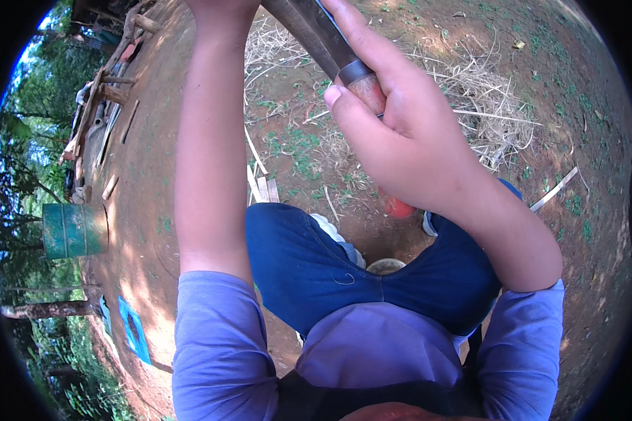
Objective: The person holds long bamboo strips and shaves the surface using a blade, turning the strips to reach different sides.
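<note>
My right hand (407, 133) is closed round the red-worn wooden handle of a large knife (309, 35). Its broad dark blade runs up and left out of the picture. A metal collar joins blade and handle, and the handle's red butt shows below my palm. My index finger stretches along the blade's side, while the thumb presses near the collar. Of my left hand (225, 4) only the wrist end shows at the top edge, left of the blade. Its fingers are cut off, so what they hold cannot be seen.
Pale shavings (498, 126) and thin strips lie on the dirt ahead. My knees in blue trousers (309, 259) are bent, with a round rim (386, 266) low between them. On the left stand a green drum (74, 230), a blue panel (133, 330) and stacked logs (95, 105).
</note>
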`<state>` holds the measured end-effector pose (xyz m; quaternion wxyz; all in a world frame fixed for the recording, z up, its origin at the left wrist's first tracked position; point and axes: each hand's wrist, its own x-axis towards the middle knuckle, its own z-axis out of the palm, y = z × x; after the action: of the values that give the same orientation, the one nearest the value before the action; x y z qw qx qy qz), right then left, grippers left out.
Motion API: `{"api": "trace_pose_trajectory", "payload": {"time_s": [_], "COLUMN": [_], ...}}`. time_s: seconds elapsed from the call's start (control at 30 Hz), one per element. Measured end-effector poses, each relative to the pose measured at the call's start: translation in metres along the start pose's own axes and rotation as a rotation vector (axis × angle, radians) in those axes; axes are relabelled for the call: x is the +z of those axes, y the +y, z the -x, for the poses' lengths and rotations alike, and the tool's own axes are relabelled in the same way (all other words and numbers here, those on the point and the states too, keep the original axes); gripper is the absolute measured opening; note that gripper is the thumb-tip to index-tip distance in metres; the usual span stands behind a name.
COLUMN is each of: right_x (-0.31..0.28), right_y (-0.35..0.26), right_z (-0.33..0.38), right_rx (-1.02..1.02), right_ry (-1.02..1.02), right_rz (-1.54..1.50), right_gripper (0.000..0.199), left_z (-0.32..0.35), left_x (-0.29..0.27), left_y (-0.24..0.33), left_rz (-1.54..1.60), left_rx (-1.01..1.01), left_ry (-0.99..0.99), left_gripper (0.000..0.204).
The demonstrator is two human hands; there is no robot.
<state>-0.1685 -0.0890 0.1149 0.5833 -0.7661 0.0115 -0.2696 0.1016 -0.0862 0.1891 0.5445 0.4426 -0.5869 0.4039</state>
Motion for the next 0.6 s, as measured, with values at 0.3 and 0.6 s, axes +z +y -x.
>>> {"api": "trace_pose_trajectory", "payload": {"time_s": [0.3, 0.6], "right_x": [-0.009, -0.017], "right_y": [0.016, 0.016], "right_z": [0.007, 0.004], "right_rx": [0.067, 0.058], "right_ry": [-0.006, 0.014], "right_rz": [-0.027, -0.042], "right_gripper": [0.071, 0.071], "left_z": [0.001, -0.001], "left_x": [0.017, 0.014], "left_y": [0.004, 0.034], "left_rz": [0.020, 0.228], "left_rx": [0.007, -0.295], "left_ry": [0.024, -0.127], "left_gripper": [0.022, 0.030]}}
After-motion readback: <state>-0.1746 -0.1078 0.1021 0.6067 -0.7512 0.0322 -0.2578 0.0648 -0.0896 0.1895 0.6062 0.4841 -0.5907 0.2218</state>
